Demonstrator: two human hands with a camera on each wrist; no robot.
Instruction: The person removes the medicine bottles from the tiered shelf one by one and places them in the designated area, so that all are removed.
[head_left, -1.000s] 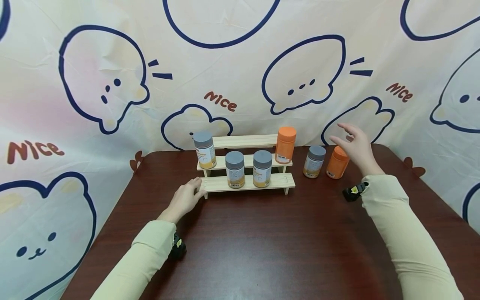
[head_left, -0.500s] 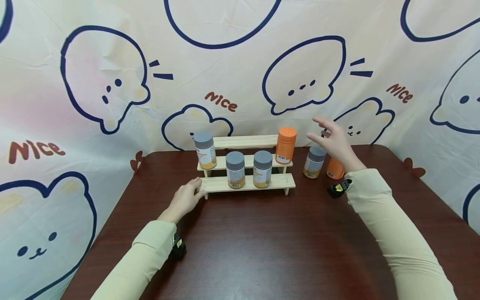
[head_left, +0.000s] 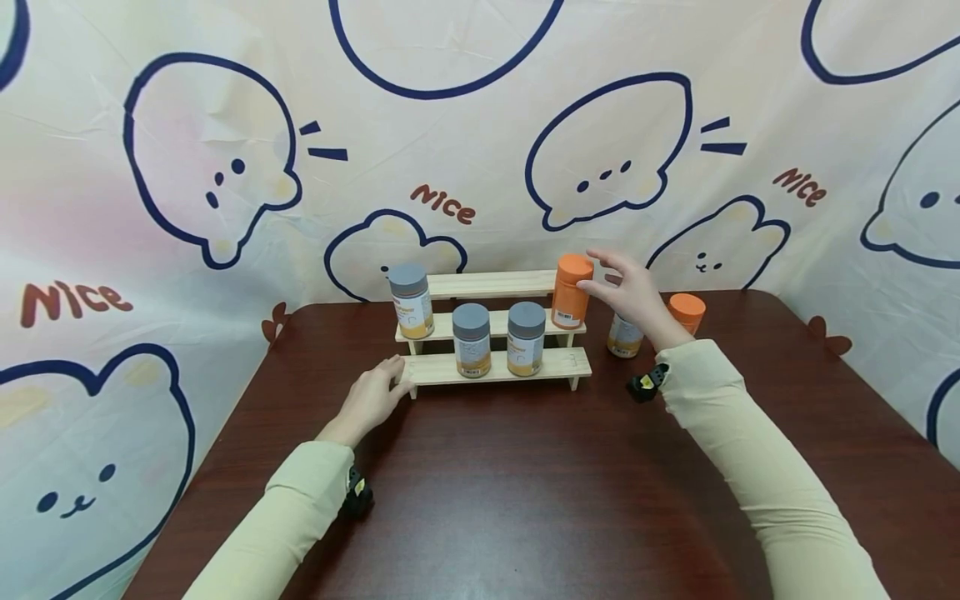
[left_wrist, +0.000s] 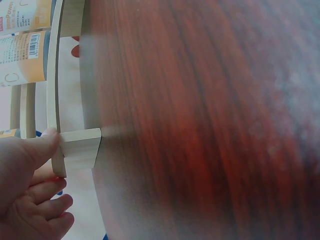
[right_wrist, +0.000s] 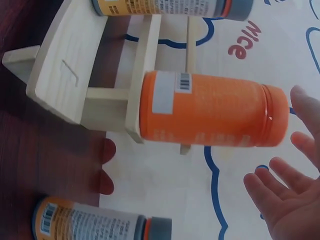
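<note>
My left hand [head_left: 366, 400] pinches the left end of the lowest shelf of a three-tier wooden display rack [head_left: 431, 367]; in the left wrist view the thumb [left_wrist: 46, 145] lies on the board with fingers beneath. My right hand [head_left: 628, 293], thumb and fingers spread, is beside the lid of an orange bottle [head_left: 567, 302] on the middle tier's right end. The right wrist view has a gap between that bottle and the fingers [right_wrist: 260, 192]. A grey-lidded supplement bottle [head_left: 413, 317] stands at the middle tier's left; two similar bottles [head_left: 472, 354] stand on the lowest tier.
Right of the rack, a grey-lidded bottle [head_left: 624, 340] and another orange bottle [head_left: 687, 311] stand on the dark wooden table [head_left: 480, 492], partly hidden by my right hand. A cartoon-printed cloth [head_left: 480, 150] hangs close behind the table.
My right hand has moved left from above the orange bottle on the table, past the grey-lidded one, to the orange bottle on the rack. My left hand stays in place.
</note>
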